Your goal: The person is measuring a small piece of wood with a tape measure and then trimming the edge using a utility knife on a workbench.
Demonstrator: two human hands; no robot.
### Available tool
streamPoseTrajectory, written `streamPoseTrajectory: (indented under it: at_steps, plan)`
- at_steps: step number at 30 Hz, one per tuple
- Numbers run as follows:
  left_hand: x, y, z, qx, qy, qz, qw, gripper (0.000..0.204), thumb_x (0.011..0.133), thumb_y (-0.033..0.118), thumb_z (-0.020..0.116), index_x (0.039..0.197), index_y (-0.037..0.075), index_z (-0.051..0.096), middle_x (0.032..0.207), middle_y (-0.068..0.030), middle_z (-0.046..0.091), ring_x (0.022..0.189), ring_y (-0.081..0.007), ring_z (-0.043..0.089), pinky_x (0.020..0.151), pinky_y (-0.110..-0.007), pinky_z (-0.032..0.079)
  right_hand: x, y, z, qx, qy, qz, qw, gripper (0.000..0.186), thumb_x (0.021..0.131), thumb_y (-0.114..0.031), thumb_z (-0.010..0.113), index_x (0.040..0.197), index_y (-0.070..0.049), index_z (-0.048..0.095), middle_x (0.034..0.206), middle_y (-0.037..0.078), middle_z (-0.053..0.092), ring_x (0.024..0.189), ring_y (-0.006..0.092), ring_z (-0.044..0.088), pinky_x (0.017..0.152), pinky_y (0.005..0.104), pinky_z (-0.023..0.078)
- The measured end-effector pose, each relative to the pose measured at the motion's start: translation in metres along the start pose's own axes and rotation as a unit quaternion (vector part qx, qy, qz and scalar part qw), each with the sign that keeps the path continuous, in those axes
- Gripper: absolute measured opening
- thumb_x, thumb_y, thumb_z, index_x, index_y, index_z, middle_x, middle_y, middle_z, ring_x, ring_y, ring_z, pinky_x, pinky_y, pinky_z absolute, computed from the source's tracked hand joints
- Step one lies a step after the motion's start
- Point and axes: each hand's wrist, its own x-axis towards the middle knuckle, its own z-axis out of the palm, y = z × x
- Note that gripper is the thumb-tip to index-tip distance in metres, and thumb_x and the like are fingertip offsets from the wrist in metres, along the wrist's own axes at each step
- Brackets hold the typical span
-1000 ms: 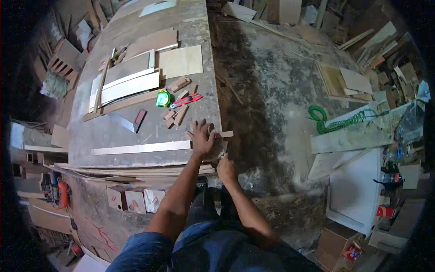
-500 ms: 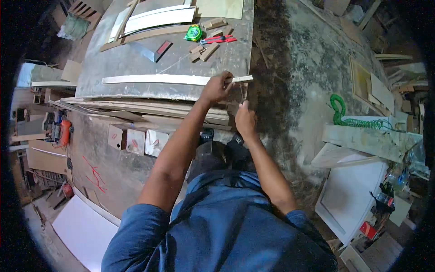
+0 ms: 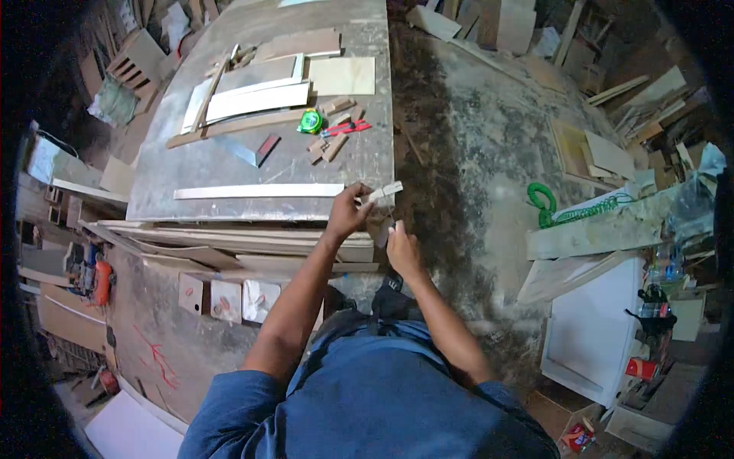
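Observation:
My left hand (image 3: 350, 210) is closed around a short, pale strip piece (image 3: 388, 190) at the near right corner of the table. This piece tilts up to the right and sticks out past the edge. A long white strip (image 3: 260, 191) lies flat along the table's near edge; its right end stops by my left hand, and whether the two pieces join is hidden. Just below, my right hand (image 3: 403, 249) is closed on a thin, grey blade-like tool (image 3: 384, 232). The tool's kind is not clear, and its upper end is close to the short piece.
On the table (image 3: 306, 168) are a green tape measure (image 3: 311, 121), red-handled pliers (image 3: 348, 128), small wood blocks (image 3: 334, 148), a try square (image 3: 256, 153) and wooden panels (image 3: 256, 102). Stacked boards (image 3: 245, 241) sit under the near edge. A green coiled hose (image 3: 541, 203) lies right.
The short piece has tilted away from the long strip's line, still in my left hand. My right hand and its tool have dropped slightly away from it. The whole view has shifted.

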Motion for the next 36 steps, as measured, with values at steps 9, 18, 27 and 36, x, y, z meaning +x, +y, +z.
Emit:
streamPoseTrajectory:
  at_steps: [9, 18, 27, 36]
  plan:
    - [-0.039, 0.045, -0.043, -0.038, 0.068, 0.097, 0.992, 0.021, 0.072, -0.002, 0.070, 0.091, 0.004, 0.063, 0.083, -0.0113, 0.062, 0.078, -0.0267, 0.061, 0.069, -0.033, 0.047, -0.050, -0.052, 0.010, 0.095, 0.075, 0.016, 0.993, 0.032, 0.098, -0.027, 0.046, 0.110, 0.002, 0.053, 0.077, 0.028, 0.061, 0.075, 0.0483, 0.059, 0.062, 0.0553, 0.045]
    - [-0.082, 0.068, -0.084, -0.136, -0.047, 0.062, 0.988, 0.037, 0.077, -0.003, 0.070, 0.113, 0.002, 0.064, 0.104, -0.0074, 0.066, 0.097, -0.0153, 0.062, 0.087, -0.031, 0.051, -0.097, -0.078, 0.017, 0.078, 0.060, 0.007, 0.995, 0.049, 0.100, -0.030, 0.044, 0.131, 0.008, 0.045, 0.098, 0.031, 0.062, 0.087, 0.0493, 0.060, 0.069, 0.0504, 0.050]
    - [-0.109, 0.059, -0.073, -0.309, -0.105, -0.046, 0.944, 0.036, 0.085, 0.007, 0.069, 0.120, 0.001, 0.060, 0.111, -0.0057, 0.064, 0.098, -0.0118, 0.060, 0.087, -0.027, 0.049, -0.130, -0.101, -0.010, 0.056, -0.054, 0.069, 0.995, 0.052, 0.103, -0.034, 0.038, 0.133, 0.008, 0.044, 0.100, 0.029, 0.063, 0.094, 0.0418, 0.062, 0.077, 0.0490, 0.048]
    - [-0.110, 0.106, -0.038, -0.377, -0.115, -0.108, 0.913, 0.040, 0.086, 0.006, 0.068, 0.124, 0.000, 0.057, 0.110, -0.0050, 0.065, 0.098, -0.0127, 0.061, 0.088, -0.028, 0.049, -0.141, -0.063, -0.025, 0.054, 0.076, 0.024, 0.995, 0.040, 0.100, -0.031, 0.044, 0.120, 0.002, 0.049, 0.083, 0.028, 0.063, 0.079, 0.0465, 0.062, 0.065, 0.0517, 0.048]
